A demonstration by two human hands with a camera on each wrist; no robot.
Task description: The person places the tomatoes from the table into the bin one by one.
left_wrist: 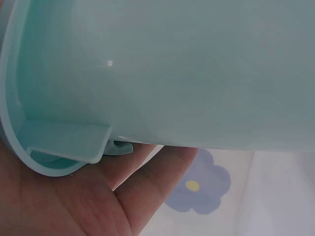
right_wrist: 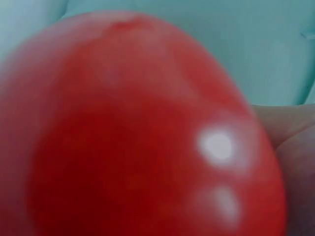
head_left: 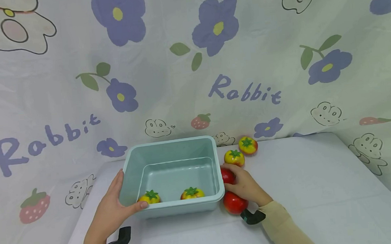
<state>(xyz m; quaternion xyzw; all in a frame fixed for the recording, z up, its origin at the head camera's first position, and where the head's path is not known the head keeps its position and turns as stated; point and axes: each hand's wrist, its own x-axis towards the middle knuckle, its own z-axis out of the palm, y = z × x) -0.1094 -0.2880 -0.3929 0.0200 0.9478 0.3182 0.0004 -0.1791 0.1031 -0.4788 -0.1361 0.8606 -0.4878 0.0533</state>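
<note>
A pale blue-green plastic basin (head_left: 178, 207) stands on the table. My left hand (head_left: 107, 211) grips its front left corner, thumb over the rim and fingers along the outer left wall; the left wrist view shows the palm (left_wrist: 64, 201) at the rim. Inside the basin, two yellow-red tomatoes (head_left: 192, 193) with green leafy tops lie by the front wall. At the right wall my right hand (head_left: 245, 183) holds a red tomato (head_left: 228, 176) between thumb and fingers. Under that wrist sits another red tomato (head_left: 235, 203). A red tomato (right_wrist: 142, 123) fills most of the right wrist view.
Two more yellow-red tomatoes, one nearer (head_left: 234, 158) and one farther (head_left: 248, 145), lie behind the right hand. A white cloth (head_left: 318, 189) covers the table. Behind it hangs a curtain (head_left: 165, 86) printed with flowers and rabbits, close to the basin's back.
</note>
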